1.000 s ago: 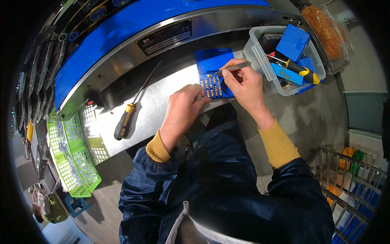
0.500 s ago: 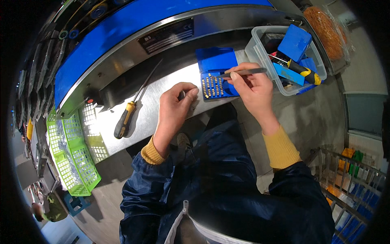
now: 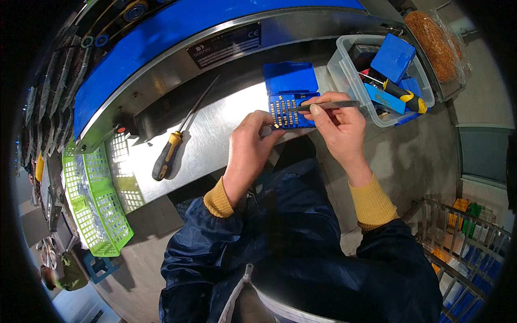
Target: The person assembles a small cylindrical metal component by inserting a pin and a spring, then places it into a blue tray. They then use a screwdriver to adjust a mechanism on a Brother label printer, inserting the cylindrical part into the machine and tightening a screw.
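Observation:
A blue hinged case [image 3: 291,78] lies with its lid up on the metal ledge, and rows of small brass-coloured pieces [image 3: 284,111] fill its lower half. My right hand [image 3: 343,129] pinches dark slim tweezers [image 3: 336,104], whose tip points left over the pieces. Whether the tip grips one is too small to see. At the near left corner of the case, my left hand [image 3: 249,146] is closed, with its fingers curled and its thumb by the case edge. What those fingers hold, if anything, is hidden.
A yellow-and-black screwdriver [image 3: 170,153] lies left on the metal ledge [image 3: 207,141]. Beyond it hangs a green plastic basket [image 3: 114,223]. At right stands a clear bin [image 3: 341,70] with blue boxes and another screwdriver. A metal-barred cart [image 3: 431,237] is lower right.
My left hand has moved right, up to the near left corner of the case. The tweezers in my right hand have shifted slightly right and down, their tip now over the rows.

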`<state>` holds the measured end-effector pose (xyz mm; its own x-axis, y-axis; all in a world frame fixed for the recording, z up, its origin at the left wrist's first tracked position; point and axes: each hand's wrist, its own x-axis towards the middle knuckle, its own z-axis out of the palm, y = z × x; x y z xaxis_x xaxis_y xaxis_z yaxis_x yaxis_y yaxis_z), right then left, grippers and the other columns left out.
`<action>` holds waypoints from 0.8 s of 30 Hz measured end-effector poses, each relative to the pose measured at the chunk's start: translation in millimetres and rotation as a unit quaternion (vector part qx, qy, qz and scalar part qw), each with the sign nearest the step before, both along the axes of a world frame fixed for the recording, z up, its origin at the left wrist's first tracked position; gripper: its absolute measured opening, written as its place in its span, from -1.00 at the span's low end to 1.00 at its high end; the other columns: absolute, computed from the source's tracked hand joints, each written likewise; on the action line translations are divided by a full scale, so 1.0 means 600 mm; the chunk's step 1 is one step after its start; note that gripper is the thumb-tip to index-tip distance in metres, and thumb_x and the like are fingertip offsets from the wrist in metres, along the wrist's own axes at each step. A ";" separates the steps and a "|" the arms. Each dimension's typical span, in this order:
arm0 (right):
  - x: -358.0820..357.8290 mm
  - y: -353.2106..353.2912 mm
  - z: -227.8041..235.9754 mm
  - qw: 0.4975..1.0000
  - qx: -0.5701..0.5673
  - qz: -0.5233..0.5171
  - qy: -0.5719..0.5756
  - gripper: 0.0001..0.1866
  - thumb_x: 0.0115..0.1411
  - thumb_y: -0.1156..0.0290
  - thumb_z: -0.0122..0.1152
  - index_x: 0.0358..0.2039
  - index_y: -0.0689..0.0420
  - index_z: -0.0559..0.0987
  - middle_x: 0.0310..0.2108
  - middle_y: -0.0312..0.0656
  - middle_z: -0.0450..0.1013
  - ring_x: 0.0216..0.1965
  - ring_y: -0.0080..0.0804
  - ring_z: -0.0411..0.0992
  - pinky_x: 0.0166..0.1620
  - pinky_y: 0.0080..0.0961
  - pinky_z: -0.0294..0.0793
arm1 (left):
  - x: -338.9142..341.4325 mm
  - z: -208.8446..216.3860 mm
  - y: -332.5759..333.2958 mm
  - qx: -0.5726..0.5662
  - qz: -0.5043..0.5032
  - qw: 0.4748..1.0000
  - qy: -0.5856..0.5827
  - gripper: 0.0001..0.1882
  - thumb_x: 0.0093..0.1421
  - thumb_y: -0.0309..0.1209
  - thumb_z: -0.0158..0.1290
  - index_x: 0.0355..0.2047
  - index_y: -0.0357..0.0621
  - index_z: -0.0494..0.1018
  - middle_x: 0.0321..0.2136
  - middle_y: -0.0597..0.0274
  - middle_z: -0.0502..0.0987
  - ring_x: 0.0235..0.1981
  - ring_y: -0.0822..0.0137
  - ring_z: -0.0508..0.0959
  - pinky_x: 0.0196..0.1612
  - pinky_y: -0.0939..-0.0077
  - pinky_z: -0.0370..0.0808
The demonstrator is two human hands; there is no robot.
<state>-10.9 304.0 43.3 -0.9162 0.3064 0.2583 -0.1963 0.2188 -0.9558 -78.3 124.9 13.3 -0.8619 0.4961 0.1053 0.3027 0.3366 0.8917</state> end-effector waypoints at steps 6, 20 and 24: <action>-0.002 -0.003 0.000 0.999 -0.027 -0.028 0.015 -0.84 0.25 0.53 0.19 -0.16 0.27 0.49 -0.30 -0.20 0.54 -0.27 -0.54 0.56 -0.24 -0.63 0.56 | -0.009 -0.001 -0.004 -0.004 0.001 1.000 0.012 -0.82 0.04 -0.56 0.28 -0.34 -0.25 0.52 -0.50 0.26 0.52 -0.53 0.55 0.41 -0.48 0.61 0.37; -0.003 0.007 0.004 0.999 0.033 -0.012 0.004 -0.85 0.27 0.61 0.11 -0.15 0.30 0.44 -0.20 -0.06 0.52 -0.21 -0.39 0.57 -0.13 -0.54 0.63 | -0.025 0.004 -0.016 -0.076 -0.087 0.981 0.153 -0.90 0.09 -0.58 0.21 -0.36 -0.26 0.54 -0.42 0.13 0.55 -0.44 0.28 0.60 -0.40 0.47 0.55; -0.003 0.007 0.004 1.000 0.015 -0.011 0.012 -0.85 0.27 0.61 0.12 -0.15 0.30 0.43 -0.21 -0.05 0.52 -0.21 -0.40 0.57 -0.13 -0.55 0.63 | -0.034 0.004 -0.014 -0.061 -0.083 0.988 0.119 -0.88 0.06 -0.57 0.23 -0.37 -0.24 0.54 -0.44 0.15 0.54 -0.42 0.30 0.60 -0.42 0.51 0.53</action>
<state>-12.8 308.4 45.5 -0.9029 0.3184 0.2887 -0.2129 0.2522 -0.9440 -98.8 116.3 16.0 -0.7259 0.6493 0.2270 0.5592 0.3648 0.7445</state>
